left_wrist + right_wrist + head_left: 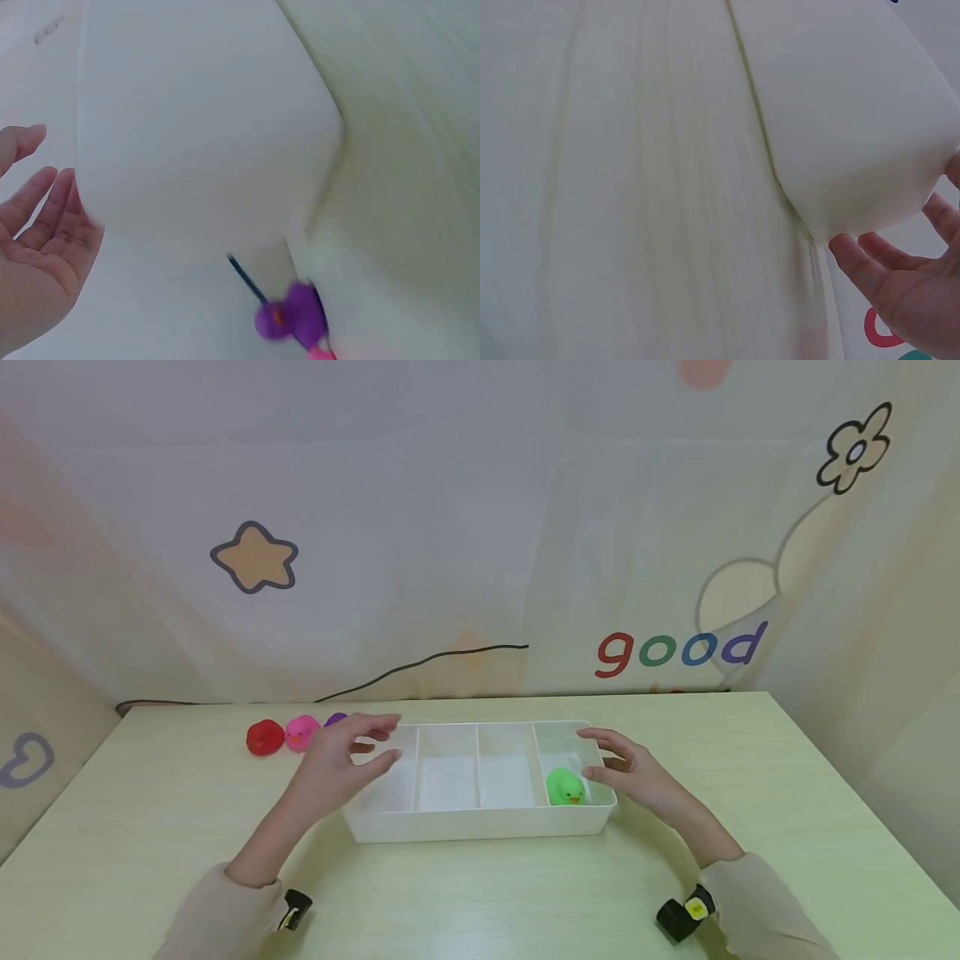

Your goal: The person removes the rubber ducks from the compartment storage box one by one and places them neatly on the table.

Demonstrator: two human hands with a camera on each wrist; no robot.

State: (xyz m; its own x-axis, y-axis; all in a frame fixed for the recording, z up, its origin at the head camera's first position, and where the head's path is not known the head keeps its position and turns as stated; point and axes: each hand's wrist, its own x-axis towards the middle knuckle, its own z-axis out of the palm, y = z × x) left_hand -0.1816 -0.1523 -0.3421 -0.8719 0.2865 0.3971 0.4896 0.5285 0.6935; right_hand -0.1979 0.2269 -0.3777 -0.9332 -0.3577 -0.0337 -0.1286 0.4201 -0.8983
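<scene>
Left hand (337, 763) and right hand (637, 777) flank the four-compartment tray (480, 824), thumbs spread from fingers; positioning it seems the step, next needing an even two-ended grip.

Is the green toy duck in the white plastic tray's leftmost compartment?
No, the green duck sits in the rightmost compartment.

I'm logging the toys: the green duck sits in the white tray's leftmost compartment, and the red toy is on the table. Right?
Not quite: the head view shows the green duck in the rightmost compartment of the white tray; the rest stands.
</scene>
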